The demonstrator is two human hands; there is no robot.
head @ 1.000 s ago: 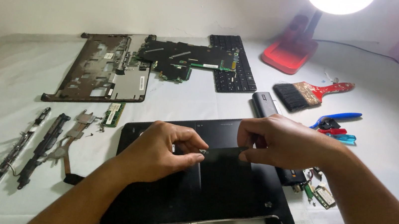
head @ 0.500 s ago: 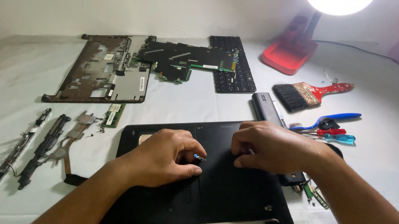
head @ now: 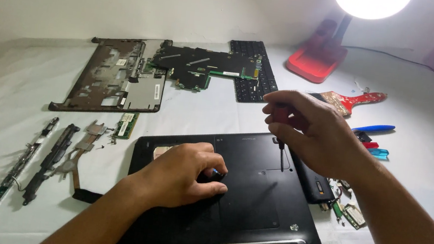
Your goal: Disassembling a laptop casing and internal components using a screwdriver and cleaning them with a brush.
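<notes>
A black laptop base lies upside down in front of me on the white cloth. My left hand rests on its left half, fingers curled over a small part with a blue bit showing. My right hand hovers above the panel's upper right, shut on a small screwdriver whose thin shaft points down at the panel.
At the back lie a laptop chassis frame, a green motherboard and a keyboard. A red lamp stands back right. A red-handled brush, blue tools and small boards sit right; hinges and a heatsink lie left.
My right hand has lifted off the laptop base and now holds the screwdriver upright above it. My left hand stays on the base, shifted slightly.
</notes>
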